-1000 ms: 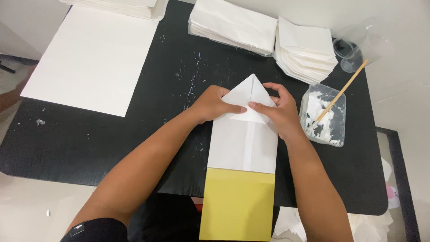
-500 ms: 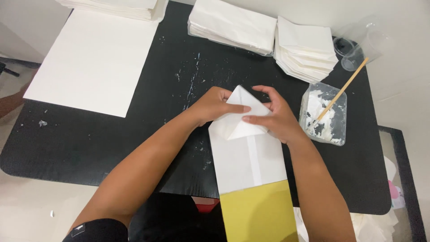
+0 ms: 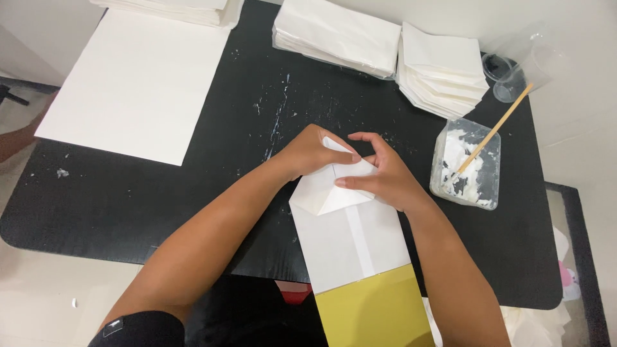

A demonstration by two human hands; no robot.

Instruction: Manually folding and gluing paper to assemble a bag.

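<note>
white paper bag (image 3: 350, 238) with a yellow end lies on the black worktop (image 3: 128, 199); left hand (image 3: 315, 154) and right hand (image 3: 382, 177) fingers press together on its folded flap.

We seem to be at a small handcraft workstation, likely a home or back-room spot where paper bags get made. Our black counter (image 3: 193, 193) is scuffed and flecked with dried white paste. Along its far edge sit stacks of folded white paper (image 3: 337, 35) and a pile of finished folded pieces (image 3: 443, 71). A large white sheet (image 3: 138, 83) lies flat to our left. A clear tub of white glue (image 3: 466, 164) with a wooden stick (image 3: 491, 135) stands to our right, beside empty plastic cups (image 3: 520, 67). Plain pale floor surrounds the counter
</note>
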